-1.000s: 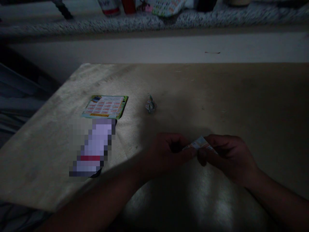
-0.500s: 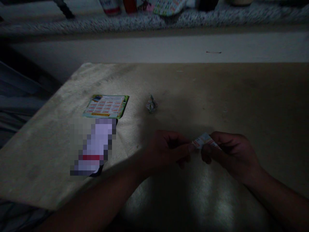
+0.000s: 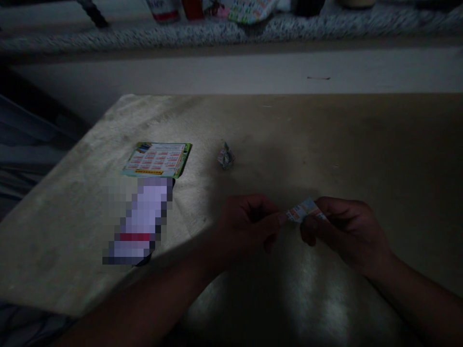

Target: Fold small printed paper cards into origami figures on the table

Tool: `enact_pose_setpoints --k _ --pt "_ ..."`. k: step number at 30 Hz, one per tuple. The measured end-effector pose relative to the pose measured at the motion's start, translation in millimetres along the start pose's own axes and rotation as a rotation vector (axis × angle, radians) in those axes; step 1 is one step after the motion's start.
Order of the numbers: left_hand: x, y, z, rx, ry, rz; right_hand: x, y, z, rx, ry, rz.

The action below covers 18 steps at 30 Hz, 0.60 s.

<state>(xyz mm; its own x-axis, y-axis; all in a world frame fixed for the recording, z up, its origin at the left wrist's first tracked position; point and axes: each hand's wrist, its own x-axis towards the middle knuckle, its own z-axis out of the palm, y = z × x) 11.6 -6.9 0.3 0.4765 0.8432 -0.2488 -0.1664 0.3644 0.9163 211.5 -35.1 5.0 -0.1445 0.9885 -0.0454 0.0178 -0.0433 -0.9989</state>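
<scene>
Pinching a small, creased printed paper (image 3: 302, 210), fingers of both hands grip its ends.

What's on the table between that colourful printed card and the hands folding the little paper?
A small crumpled paper piece lies there on the board, seen from the head view.

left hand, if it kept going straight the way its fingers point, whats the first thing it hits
The left hand points right, pinching the small printed paper. Just past that paper is the right hand, which it would probably meet first; depth is hard to judge in the dim light.
</scene>
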Motion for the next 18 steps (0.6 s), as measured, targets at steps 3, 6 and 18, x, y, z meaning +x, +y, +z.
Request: enact_pose_setpoints --k 3,6,18 --pt "-0.5 1.5 -0.3 0.029 0.01 0.003 0.0 -1.3 0.9 -0.016 -0.002 -0.005" --pt "0.3 1.5 -0.2 0.08 -0.009 0.004 -0.1 -1.4 0.4 -0.055 0.021 -0.014" --pt "0.7 -0.3 -1.5 0.464 -0.066 0.266 -0.3 2.0 2.3 -0.104 -0.023 0.08"
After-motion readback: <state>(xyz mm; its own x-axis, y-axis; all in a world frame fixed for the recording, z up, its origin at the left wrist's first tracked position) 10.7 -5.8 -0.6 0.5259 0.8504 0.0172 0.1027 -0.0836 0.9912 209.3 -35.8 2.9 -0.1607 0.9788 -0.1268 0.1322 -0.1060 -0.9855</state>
